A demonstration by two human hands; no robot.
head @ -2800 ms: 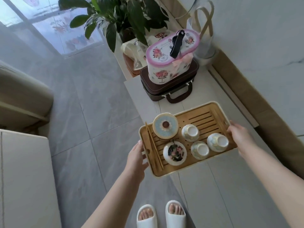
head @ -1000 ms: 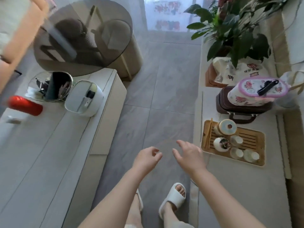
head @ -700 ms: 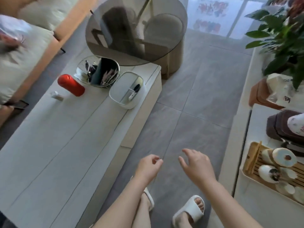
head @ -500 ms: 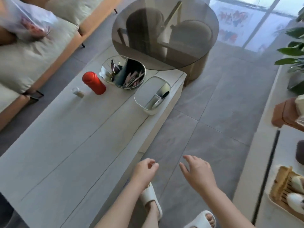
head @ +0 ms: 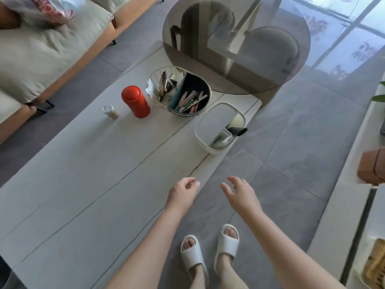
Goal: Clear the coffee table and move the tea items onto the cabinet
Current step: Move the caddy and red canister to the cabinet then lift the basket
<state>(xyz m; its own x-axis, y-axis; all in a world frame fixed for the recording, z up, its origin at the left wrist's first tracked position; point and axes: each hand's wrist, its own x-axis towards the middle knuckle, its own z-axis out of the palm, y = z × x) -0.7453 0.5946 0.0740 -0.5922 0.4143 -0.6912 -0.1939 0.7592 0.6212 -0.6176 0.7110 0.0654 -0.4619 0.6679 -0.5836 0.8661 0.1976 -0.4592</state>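
Observation:
The long pale coffee table (head: 87,184) fills the left and middle. At its far end stand a red flask (head: 135,101), a small glass jar (head: 110,111), a round wire basket (head: 179,93) of sachets and packets, and a white oval box (head: 219,127) with a black-tipped item in it. My left hand (head: 181,195) hangs over the table's near right edge, fingers loosely curled and holding nothing. My right hand (head: 241,195) hovers over the floor beside it, fingers relaxed and empty. A corner of the wooden tea tray (head: 376,265) shows on the cabinet (head: 337,236) at the right edge.
A round smoked-glass side table (head: 235,44) overlaps the coffee table's far end. A sofa (head: 41,51) with a plastic bag runs along the left. A brown box (head: 371,168) sits on the cabinet. Grey tiled floor lies between table and cabinet, where my slippered feet stand.
I let go of the tea tray on the cabinet and turned left to face the coffee table. Both hands came away empty and now hang in front of me.

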